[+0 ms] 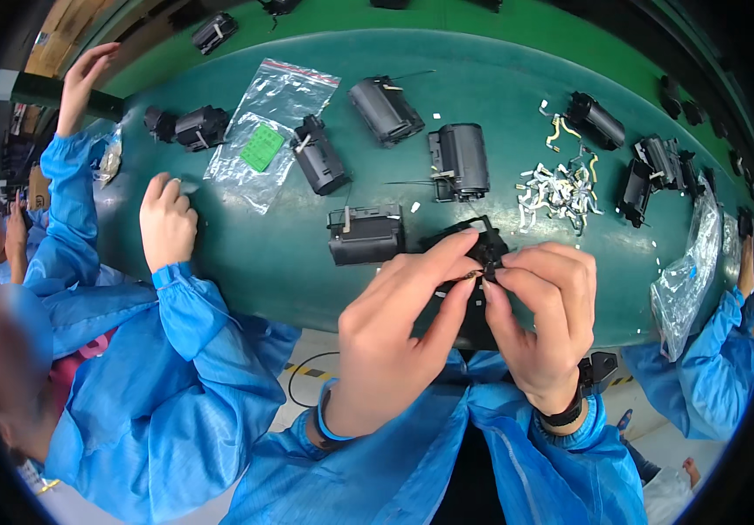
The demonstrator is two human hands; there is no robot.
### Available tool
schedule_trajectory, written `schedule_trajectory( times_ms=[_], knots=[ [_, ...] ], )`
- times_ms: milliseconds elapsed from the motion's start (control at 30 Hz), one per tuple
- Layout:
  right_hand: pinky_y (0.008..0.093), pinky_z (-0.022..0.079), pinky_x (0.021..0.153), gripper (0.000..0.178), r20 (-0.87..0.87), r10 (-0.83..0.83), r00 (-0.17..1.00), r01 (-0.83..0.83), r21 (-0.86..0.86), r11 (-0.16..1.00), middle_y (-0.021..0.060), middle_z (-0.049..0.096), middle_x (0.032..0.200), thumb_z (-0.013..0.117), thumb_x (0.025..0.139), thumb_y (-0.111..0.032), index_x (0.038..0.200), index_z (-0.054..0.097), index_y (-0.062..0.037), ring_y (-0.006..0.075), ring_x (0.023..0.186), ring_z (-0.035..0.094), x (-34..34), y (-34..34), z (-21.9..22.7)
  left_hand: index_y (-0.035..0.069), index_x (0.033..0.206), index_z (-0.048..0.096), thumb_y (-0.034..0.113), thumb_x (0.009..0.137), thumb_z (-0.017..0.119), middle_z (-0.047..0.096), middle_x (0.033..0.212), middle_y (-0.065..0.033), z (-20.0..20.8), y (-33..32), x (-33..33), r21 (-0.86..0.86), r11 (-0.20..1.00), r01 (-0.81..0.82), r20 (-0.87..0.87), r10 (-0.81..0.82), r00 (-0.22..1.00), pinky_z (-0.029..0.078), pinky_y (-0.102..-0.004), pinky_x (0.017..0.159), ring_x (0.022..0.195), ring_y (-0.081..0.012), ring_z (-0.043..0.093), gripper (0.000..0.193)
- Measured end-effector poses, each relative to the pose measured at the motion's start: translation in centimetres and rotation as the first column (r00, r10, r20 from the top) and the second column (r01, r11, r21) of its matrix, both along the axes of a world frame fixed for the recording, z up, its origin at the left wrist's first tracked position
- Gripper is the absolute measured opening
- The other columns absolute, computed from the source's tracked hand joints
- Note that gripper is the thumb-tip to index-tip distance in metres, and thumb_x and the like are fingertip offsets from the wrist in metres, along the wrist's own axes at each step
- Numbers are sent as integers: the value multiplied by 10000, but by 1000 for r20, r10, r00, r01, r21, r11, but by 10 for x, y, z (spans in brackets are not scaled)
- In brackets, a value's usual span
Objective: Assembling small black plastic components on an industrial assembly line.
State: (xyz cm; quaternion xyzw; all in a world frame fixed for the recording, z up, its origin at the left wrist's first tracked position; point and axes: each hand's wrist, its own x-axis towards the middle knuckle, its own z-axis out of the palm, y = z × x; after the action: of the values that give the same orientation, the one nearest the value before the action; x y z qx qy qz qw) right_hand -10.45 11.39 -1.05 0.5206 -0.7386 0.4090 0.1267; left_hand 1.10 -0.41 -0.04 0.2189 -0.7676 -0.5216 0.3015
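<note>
My left hand (pixel 408 328) and my right hand (pixel 545 319) meet at the near edge of the green table. Between them lies a black plastic part (pixel 488 238), largely covered by my fingers. The left thumb and forefinger are pinched together at a tiny dark and gold-coloured piece, too small to name. The right thumb and forefinger close on the black part's near side. Just left of it sits a black boxy plastic unit (pixel 366 236) with a pale ribbon-like strip on top.
Several more black units (pixel 460 162) are scattered over the green table (pixel 263 262). A heap of white and yellow strips (pixel 561 194) lies at the right. A clear bag (pixel 272 114) bears a green card (pixel 261 147). At left, a co-worker's closed hand (pixel 167 219) rests on the table.
</note>
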Motion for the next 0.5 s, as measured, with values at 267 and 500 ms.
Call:
schedule_trajectory(
  times_ms=[267, 500],
  knots=[
    [406, 516, 741, 295, 1, 22, 1000, -22, 34, 999, 143, 712, 984, 833, 744, 59, 991, 682, 4, 317, 830, 663, 2, 4, -2, -23, 1044, 754, -79, 843, 789, 759, 945, -128, -10, 5, -4, -70, 994, -82, -43, 79, 996, 569, -310, 715, 818, -214, 723, 211],
    [398, 533, 716, 301, 10, 53, 999, -53, 44, 998, 157, 710, 999, 833, 745, 76, 1002, 684, 28, 319, 845, 676, 5, 5, -1, -31, 1022, 747, -81, 857, 776, 719, 974, -110, -13, 4, -4, 12, 993, -113, -57, 114, 992, 556, -292, 739, 827, -179, 697, 175]
  ],
)
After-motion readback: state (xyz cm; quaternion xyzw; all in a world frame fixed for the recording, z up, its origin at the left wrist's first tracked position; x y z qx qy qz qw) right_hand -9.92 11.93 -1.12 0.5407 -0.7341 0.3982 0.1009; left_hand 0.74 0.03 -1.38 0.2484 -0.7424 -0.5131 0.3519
